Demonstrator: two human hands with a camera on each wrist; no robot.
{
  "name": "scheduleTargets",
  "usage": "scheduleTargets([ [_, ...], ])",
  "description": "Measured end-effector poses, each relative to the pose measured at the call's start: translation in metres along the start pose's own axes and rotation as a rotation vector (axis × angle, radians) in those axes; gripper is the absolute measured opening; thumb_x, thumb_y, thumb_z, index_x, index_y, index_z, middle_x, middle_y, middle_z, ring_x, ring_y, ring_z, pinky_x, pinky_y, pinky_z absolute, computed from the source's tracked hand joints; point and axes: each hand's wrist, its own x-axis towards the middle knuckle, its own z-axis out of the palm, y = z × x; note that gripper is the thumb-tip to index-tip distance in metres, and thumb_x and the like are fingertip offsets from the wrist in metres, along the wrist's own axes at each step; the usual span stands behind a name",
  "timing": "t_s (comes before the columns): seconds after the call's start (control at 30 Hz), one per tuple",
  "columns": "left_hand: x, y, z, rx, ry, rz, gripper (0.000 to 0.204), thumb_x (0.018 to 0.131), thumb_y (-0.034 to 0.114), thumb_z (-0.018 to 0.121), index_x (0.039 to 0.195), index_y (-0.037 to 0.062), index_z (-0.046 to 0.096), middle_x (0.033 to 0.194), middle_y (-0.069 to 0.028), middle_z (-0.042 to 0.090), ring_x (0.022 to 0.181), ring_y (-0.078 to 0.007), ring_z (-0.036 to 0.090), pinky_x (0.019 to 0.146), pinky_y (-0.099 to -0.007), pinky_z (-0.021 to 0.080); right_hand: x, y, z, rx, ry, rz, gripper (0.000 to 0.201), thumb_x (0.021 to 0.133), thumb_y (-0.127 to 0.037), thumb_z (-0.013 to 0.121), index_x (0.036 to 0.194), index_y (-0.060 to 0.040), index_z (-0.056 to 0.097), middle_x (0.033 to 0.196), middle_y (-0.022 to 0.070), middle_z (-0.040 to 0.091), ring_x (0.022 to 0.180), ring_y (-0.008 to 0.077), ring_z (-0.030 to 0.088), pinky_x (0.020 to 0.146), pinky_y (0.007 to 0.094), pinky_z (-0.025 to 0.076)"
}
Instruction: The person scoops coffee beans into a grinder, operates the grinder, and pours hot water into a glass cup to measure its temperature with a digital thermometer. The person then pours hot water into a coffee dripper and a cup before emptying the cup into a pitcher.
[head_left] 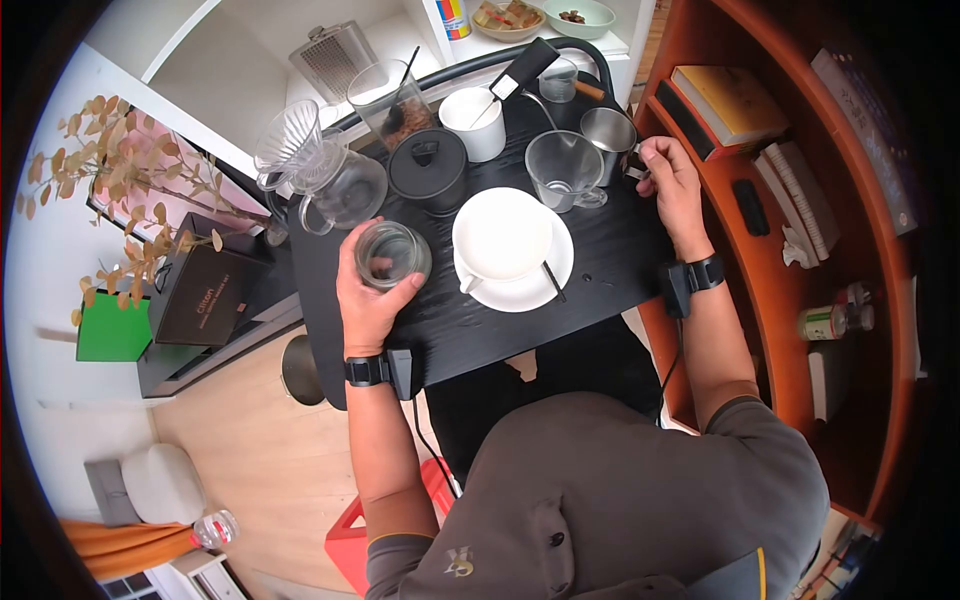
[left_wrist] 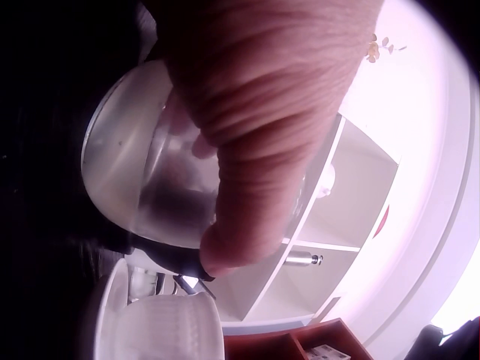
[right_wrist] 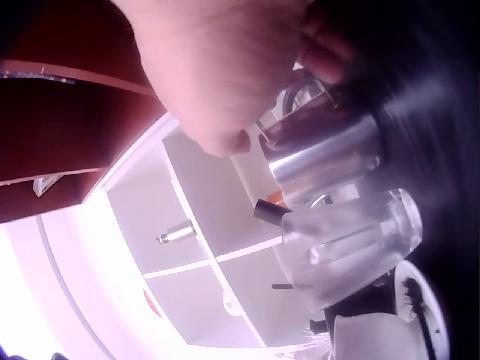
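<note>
My left hand [head_left: 368, 290] grips a clear glass [head_left: 393, 255] at the front left of the black table, thumb and fingers round its sides. In the left wrist view the thumb lies across the glass [left_wrist: 150, 172]. At the table's right edge my right hand [head_left: 672, 180] holds the handle of a stainless steel pitcher [head_left: 608, 133], its fingers curled at the handle; the pitcher [right_wrist: 330, 157] also shows in the right wrist view. Beside the pitcher stands a clear measuring cup [head_left: 563, 165]. Between my hands a white cup [head_left: 502, 235] sits on a saucer [head_left: 520, 300] with a dark stick.
Behind my left hand are a black lidded canister [head_left: 427, 170], a glass server [head_left: 350, 190] with a ribbed dripper [head_left: 290, 140], and a clear container [head_left: 385, 95] of brown bits. A white mug [head_left: 474, 125] stands at the back. An orange-brown shelf [head_left: 730, 190] borders the right.
</note>
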Motion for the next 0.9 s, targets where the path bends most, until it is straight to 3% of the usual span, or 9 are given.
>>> scheduleTargets([
  [0.2,0.002,0.002,0.005,0.062,0.019,0.136,0.080,0.062,0.019,0.091,0.130,0.0028,0.053,0.141,-0.0122,0.054,0.115,-0.0206,0.060,0.092,-0.0336,0.053,0.003,0.008,-0.007,0.061,-0.024,0.024,0.029,0.102,-0.034,0.056,0.108,-0.0059,0.062,0.085,-0.0020,0.057,0.067,0.0074,0.057,0.061,0.0221,0.046],
  [0.4,0.000,0.006,0.005,0.017,0.069,0.211,0.087,0.065,0.023,0.091,0.136,0.0029,0.045,0.142,-0.0160,0.051,0.122,-0.0246,0.056,0.098,-0.0363,0.051,0.002,0.008,-0.007,0.065,-0.001,0.010,0.030,0.098,-0.036,0.061,0.104,-0.0065,0.062,0.082,-0.0008,0.059,0.065,0.0071,0.056,0.060,0.0230,0.046],
  [0.5,0.001,0.011,0.008,-0.243,0.144,0.207,0.091,0.068,0.032,0.090,0.139,0.0038,0.042,0.141,-0.0183,0.050,0.126,-0.0322,0.054,0.108,-0.0450,0.044,0.001,0.006,-0.008,0.066,-0.007,0.010,0.030,0.098,-0.036,0.061,0.103,-0.0063,0.062,0.082,-0.0005,0.059,0.065,0.0075,0.056,0.060,0.0230,0.046],
  [0.67,0.000,0.027,0.020,-0.578,0.182,0.123,0.090,0.069,0.036,0.087,0.140,0.0068,0.042,0.141,-0.0179,0.049,0.128,-0.0358,0.052,0.110,-0.0510,0.042,0.001,0.007,-0.008,0.070,-0.002,0.021,0.030,0.098,-0.035,0.061,0.103,-0.0060,0.062,0.082,-0.0006,0.059,0.064,0.0076,0.055,0.059,0.0229,0.045],
  [0.73,0.001,0.037,0.023,-0.752,0.225,0.063,0.087,0.072,0.041,0.083,0.141,0.0067,0.042,0.142,-0.0147,0.049,0.127,-0.0347,0.053,0.107,-0.0504,0.046,0.001,0.008,-0.008,0.069,0.000,0.023,0.030,0.098,-0.035,0.061,0.104,-0.0058,0.062,0.082,-0.0007,0.059,0.064,0.0076,0.055,0.059,0.0229,0.045],
  [0.9,0.013,0.049,0.024,-0.872,0.229,0.047,0.080,0.079,0.048,0.076,0.142,0.0094,0.045,0.140,-0.0099,0.051,0.125,-0.0305,0.055,0.096,-0.0484,0.053,0.001,0.009,-0.009,0.078,-0.007,0.021,0.030,0.098,-0.035,0.061,0.104,-0.0054,0.062,0.083,-0.0010,0.060,0.064,0.0074,0.055,0.059,0.0226,0.045],
])
